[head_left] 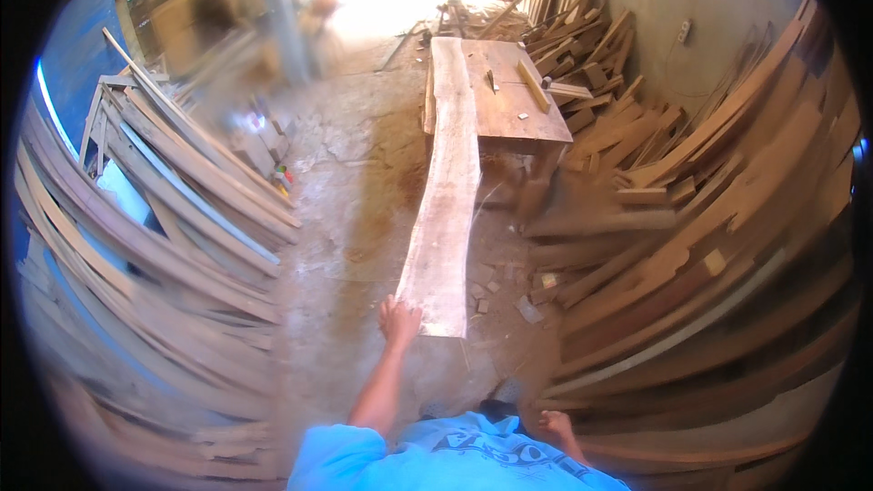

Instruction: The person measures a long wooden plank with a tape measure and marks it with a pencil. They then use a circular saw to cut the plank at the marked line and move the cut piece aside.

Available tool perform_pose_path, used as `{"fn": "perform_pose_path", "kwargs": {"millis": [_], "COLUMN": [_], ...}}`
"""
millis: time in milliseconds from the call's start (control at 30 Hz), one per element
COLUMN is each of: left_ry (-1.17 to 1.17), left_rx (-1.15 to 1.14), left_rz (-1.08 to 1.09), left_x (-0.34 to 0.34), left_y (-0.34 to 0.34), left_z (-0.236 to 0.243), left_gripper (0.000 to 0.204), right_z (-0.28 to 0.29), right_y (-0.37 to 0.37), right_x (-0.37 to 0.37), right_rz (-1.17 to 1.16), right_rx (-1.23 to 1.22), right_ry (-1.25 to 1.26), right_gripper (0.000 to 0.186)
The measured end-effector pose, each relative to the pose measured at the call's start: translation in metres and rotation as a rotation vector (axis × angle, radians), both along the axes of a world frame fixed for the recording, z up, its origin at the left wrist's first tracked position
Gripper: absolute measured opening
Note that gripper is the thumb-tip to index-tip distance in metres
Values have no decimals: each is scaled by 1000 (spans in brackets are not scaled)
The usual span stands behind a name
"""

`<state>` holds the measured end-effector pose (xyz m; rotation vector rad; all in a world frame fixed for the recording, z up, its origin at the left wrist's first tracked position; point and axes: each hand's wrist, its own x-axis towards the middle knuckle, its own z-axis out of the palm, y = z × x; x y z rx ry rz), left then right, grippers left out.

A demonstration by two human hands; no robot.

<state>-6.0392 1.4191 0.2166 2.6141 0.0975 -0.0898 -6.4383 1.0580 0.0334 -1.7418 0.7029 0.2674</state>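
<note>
A long, pale wooden plank (446,191) with wavy edges runs from the far table toward me. Its far part rests along the left side of the wooden table (509,118); its near part juts out over the floor. My left hand (400,320) is closed on the plank's near left corner, with the arm stretched forward. Low at my right side, apart from the plank, is my right hand (556,423). Its fingers are curled in, and nothing shows in them.
On the table lie a narrow wood strip (535,86) and a small dark tool (492,81). Stacked boards (173,182) line the left side; more boards (709,282) crowd the right. Wood scraps (530,309) litter the floor right of the plank. Offcuts (591,55) are heaped behind the table.
</note>
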Motion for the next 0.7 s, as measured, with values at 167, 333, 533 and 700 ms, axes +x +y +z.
{"fn": "perform_pose_path", "kwargs": {"millis": [167, 333, 533, 700], "left_ry": [33, 152, 107, 98], "left_rx": [74, 76, 300, 254], "left_rz": [79, 208, 234, 239], "left_x": [0, 8, -8, -28], "left_y": [-9, -41, -82, -85], "left_z": [1, 11, 4, 4], "left_gripper": [53, 60, 86, 81], "right_z": [-33, -2, -12, -53], "right_y": [-52, -95, -171, -235], "right_x": [24, 77, 114, 128], "right_rz": [182, 15, 253, 506], "right_rx": [103, 257, -164, -243], "right_ry": [66, 228, 97, -189], "right_gripper": [27, 25, 32, 31]}}
